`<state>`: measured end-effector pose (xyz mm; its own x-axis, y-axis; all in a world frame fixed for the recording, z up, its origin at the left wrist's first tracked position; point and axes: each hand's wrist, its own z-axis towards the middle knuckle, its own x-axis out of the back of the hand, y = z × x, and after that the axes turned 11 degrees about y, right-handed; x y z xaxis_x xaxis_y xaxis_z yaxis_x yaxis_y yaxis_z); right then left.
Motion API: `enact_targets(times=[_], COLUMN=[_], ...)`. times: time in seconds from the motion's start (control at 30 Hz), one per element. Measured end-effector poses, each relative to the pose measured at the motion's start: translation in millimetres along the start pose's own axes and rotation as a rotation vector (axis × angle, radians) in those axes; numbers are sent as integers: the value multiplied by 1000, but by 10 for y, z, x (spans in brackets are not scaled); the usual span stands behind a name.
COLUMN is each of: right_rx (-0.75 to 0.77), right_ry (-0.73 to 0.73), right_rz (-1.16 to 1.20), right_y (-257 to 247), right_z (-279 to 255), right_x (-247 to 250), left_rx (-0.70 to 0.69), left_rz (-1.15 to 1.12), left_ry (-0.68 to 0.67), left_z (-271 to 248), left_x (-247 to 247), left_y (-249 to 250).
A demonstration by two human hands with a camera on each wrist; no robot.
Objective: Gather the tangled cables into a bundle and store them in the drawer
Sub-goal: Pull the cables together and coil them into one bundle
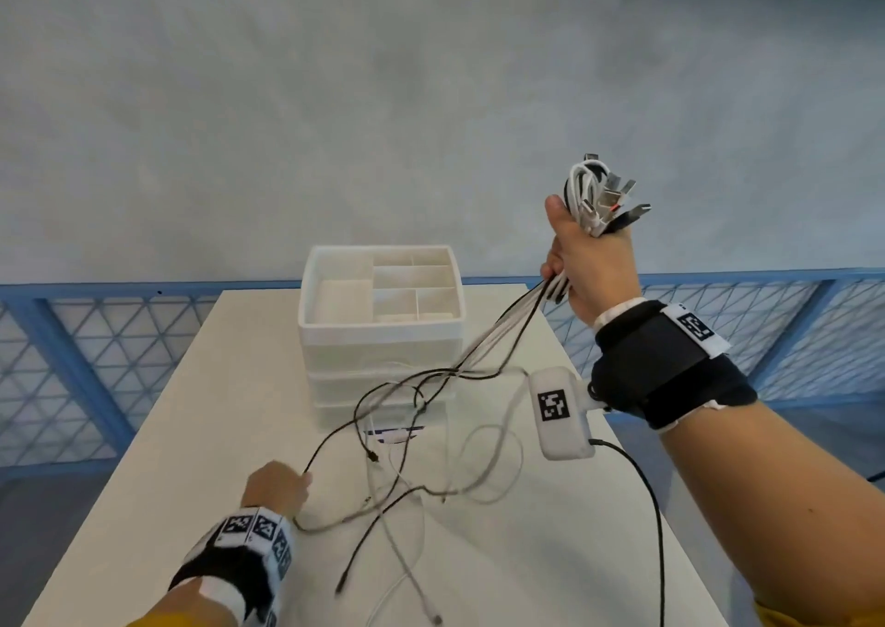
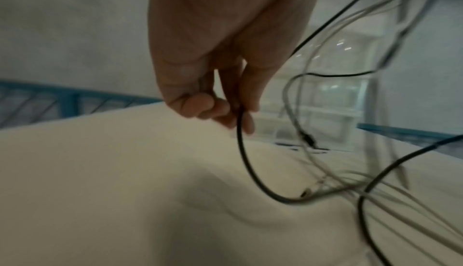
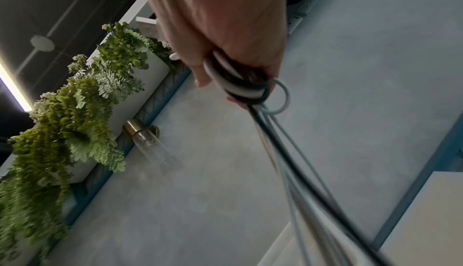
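Observation:
My right hand (image 1: 582,262) is raised to the right of the drawer unit and grips a bunch of white and black cables (image 1: 601,197), their USB plugs sticking out above the fist. The wrist view shows the same coil of cables (image 3: 246,88) wrapped in the right hand (image 3: 225,52). Loose strands run down from the fist to a tangle of cables (image 1: 407,473) on the white table (image 1: 191,435). Low on the left, my left hand (image 1: 280,485) pinches one black cable (image 2: 240,141) between the fingertips (image 2: 225,116). The white drawer unit (image 1: 383,334) stands at the table's far end.
The unit's top tray (image 1: 306,291) has several empty compartments. A clear drawer (image 1: 407,430) sticks out at the bottom front. A blue mesh railing (image 1: 72,363) runs behind the table. The right wrist camera's black cord (image 1: 656,521) hangs over the table's right side.

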<state>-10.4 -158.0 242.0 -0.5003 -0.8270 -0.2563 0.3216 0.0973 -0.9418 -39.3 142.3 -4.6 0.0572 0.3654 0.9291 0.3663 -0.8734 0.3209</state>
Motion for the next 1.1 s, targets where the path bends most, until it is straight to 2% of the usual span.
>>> enact_targets(times=[0.07, 0.13, 0.2, 0.23, 0.27, 0.33, 0.4, 0.47, 0.53, 0.63, 0.73, 0.83, 0.9, 0.97, 1.0, 1.1], right_rx=[17, 29, 33, 36, 38, 40, 45, 51, 50, 59, 67, 67, 70, 75, 78, 77], right_ry=[5, -17, -57, -76, -96, -129, -159, -189, -200, -182, -127, -77, -68, -105, -131, -194], right_rz=[-1, 1, -1, 2, 11, 30, 42, 41, 30, 40, 68, 121, 147, 140, 133, 118], right_y=[-14, -22, -11, -4, 4, 7, 2, -2, -14, -53, -98, -169, -209, -201, -182, -120], right_z=[21, 25, -5, -30, -58, -110, -159, -198, -211, -158, -69, 13, 36, 10, -16, -108], right_x=[-19, -45, -85, -111, -143, -216, -288, -340, -343, -244, -104, -27, -30, -72, -103, -204], left_rx=[74, 62, 15, -32, -119, -412, -667, -743, -734, -637, -381, -55, 63, 73, 51, -197], left_rz=[110, 188, 160, 105, 24, -207, -342, -284, -278, -390, -328, -109, -37, 8, 12, -168], left_ry=[-72, -97, -47, 23, 123, 319, 272, 142, 97, 142, 232, 104, 13, -20, 9, 221], left_z=[-12, -24, -90, -140, -193, -360, -547, -603, -538, -361, -57, 213, 237, 172, 124, -54], left_x=[-52, 0, 197, 321, 439, 646, 788, 783, 713, 657, 557, 362, 251, 274, 340, 603], left_y=[-147, -115, 92, 230, 390, 776, 1169, 1452, 1532, 1346, 857, 244, 35, 85, 185, 588])
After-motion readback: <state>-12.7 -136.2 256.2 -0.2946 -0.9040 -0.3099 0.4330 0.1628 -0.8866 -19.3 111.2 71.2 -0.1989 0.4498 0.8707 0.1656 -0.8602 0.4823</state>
